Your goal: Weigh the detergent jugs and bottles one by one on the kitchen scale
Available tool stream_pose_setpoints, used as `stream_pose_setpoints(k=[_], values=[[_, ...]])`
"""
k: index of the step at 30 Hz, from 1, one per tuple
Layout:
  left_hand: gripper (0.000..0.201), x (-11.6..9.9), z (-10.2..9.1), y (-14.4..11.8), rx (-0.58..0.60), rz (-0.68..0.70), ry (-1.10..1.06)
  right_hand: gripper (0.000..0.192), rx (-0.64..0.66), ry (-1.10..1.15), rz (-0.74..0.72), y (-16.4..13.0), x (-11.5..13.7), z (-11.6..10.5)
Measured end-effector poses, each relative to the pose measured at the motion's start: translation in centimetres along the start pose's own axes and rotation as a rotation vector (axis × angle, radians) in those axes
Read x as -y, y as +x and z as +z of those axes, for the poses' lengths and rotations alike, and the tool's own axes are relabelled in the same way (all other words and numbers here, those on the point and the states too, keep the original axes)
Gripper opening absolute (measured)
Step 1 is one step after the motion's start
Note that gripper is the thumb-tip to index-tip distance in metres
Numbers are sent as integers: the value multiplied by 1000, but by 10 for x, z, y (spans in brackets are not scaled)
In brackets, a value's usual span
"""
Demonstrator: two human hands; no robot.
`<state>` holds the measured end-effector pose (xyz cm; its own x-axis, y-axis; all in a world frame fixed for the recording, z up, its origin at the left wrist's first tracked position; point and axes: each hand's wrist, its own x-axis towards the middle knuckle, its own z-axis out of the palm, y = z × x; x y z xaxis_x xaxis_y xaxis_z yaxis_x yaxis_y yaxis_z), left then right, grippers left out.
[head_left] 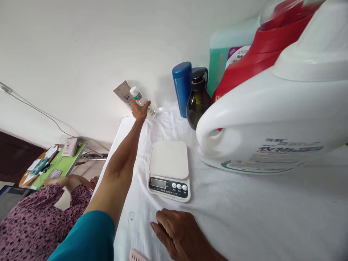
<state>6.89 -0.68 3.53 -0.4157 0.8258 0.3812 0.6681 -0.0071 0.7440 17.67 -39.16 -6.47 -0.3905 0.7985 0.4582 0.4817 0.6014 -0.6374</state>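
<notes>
- A small clear bottle (139, 98) is gripped by the left hand (140, 110), beyond the kitchen scale (169, 169).
- The scale's platform is bare; nothing is weighed yet.
- The right hand (181, 232) is laid open, flat on the surface (244, 203), before the scale.

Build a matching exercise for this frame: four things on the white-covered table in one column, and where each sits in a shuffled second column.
Things:
1. small clear bottle
2. kitchen scale
3. dark pump bottle
4. white detergent jug

Places:
A. lying on its side, near right of the table, closest to the camera
B. gripped in the left hand, at the far edge by the wall
C. flat on the cloth, just beyond the right hand
D. upright in front of the blue bottle

Pairs: 1-B, 2-C, 3-D, 4-A
</notes>
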Motion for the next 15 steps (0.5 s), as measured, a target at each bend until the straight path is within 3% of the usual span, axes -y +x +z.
stream_pose_setpoints(k=[6, 11, 15], values=[[59, -9, -69, -44, 147, 227, -229, 32, 56, 10, 14, 0, 0, 2], [57, -37, -135, -107, 341, 407, -282, 35, 67, 65, 38, 1, -3, 3], [53, -47, -161, -153, 411, 470, -194, 38, 103, 94, 79, 4, -2, 2]])
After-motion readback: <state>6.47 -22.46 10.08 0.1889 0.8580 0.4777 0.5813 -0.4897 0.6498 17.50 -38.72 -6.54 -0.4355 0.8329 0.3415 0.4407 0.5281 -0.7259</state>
